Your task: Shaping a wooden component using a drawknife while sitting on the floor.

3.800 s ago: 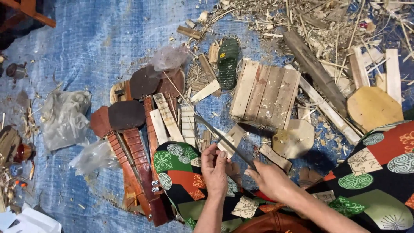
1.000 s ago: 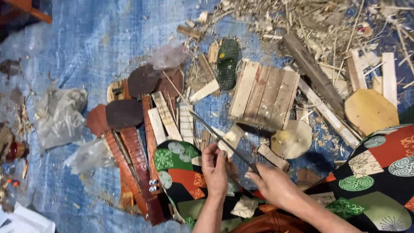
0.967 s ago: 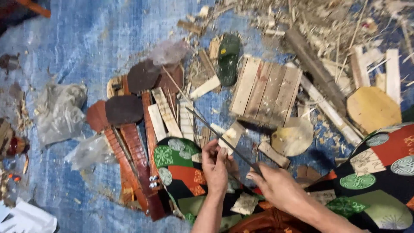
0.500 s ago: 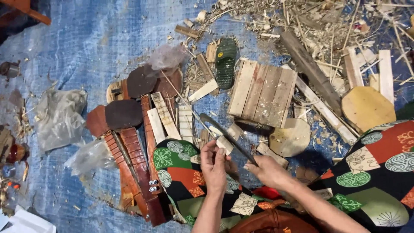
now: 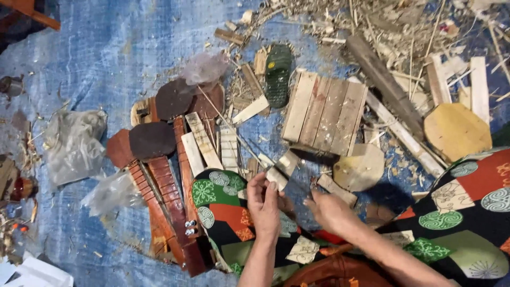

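Observation:
My left hand (image 5: 264, 204) pinches a small pale wood piece (image 5: 277, 177) upright over my patterned cloth (image 5: 219, 197). My right hand (image 5: 330, 211) sits just to its right, closed on the handle of a long dark knife (image 5: 298, 187). The blade lies low against the wood piece and is blurred. A thin stick (image 5: 228, 123) slants up and left from the hands.
A slatted wooden board (image 5: 324, 114) and a green sandal (image 5: 278, 74) lie beyond the hands on a blue tarp (image 5: 106, 53). Carved reddish wooden necks (image 5: 164, 191) lie left, plastic bags (image 5: 74, 143) farther left, wooden discs (image 5: 358, 167) right, shavings (image 5: 404, 26) top right.
The knife blade, raised and slanting up-left half a second ago, has come down to the wood piece. My left hand has stayed in place on the piece.

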